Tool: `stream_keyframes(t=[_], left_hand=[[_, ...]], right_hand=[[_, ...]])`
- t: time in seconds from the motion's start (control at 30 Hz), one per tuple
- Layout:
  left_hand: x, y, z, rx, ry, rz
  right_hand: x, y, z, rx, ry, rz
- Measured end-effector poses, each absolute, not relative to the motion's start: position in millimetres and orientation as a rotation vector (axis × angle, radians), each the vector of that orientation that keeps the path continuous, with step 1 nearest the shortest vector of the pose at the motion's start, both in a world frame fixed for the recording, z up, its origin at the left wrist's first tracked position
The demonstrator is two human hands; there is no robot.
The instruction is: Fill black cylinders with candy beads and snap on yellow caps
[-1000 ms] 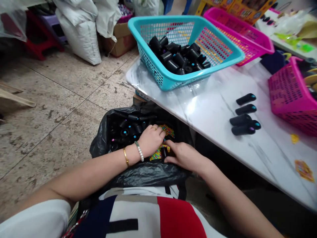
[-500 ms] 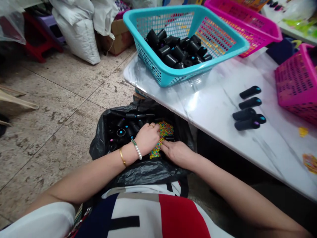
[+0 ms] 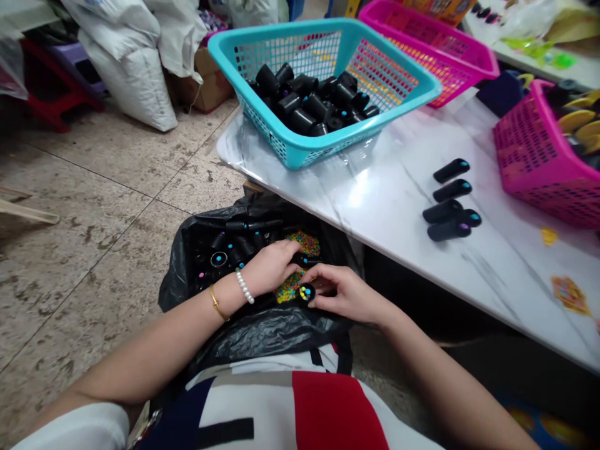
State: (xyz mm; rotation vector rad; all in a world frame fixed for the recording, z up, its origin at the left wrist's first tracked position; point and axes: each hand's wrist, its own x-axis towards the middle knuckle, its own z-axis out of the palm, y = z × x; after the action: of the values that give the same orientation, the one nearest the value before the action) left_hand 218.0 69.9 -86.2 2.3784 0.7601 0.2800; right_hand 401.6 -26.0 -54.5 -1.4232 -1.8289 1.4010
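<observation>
Right hand [image 3: 344,290] grips a black cup [image 3: 307,292] between thumb and fingers, its mouth facing up with yellow and blue bits showing inside. Just beside it, the left hand [image 3: 272,265] curls over a black tube [image 3: 302,259]; whether it grips this, I cannot tell. Both work above colored beads [image 3: 287,289] lying loose in a black bag [image 3: 175,269]. The held cup looks at least partly filled, and plenty of beads remain loose. More black pieces [image 3: 241,247] lie on the bag's left side, too dark to judge as finished or not. Beyond, five dark cylinders [image 3: 443,211] rest on the marbled table [image 3: 389,187], and a turquoise basket [image 3: 300,153] holds a heap; by its amount, much handling seems left.
</observation>
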Motion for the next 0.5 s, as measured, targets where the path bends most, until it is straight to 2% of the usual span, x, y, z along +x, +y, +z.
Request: stream_keyframes(t=[0.1, 0.23, 0.4, 0.5], left_hand=[[219, 69, -85, 2.28, 0.675, 0.356], [219, 64, -83, 2.274, 0.59, 0.408], [220, 59, -83, 2.227, 0.604, 0.408], [223, 58, -82, 2.177, 0.566, 0.392]], right_hand=[[401, -32, -44, -1.439, -1.753, 1.216], [407, -51, -16, -1.538, -1.72, 0.804], [457, -95, 23, -1.889, -1.338, 0.142], [504, -102, 29, -2.183, -1.147, -0.198]])
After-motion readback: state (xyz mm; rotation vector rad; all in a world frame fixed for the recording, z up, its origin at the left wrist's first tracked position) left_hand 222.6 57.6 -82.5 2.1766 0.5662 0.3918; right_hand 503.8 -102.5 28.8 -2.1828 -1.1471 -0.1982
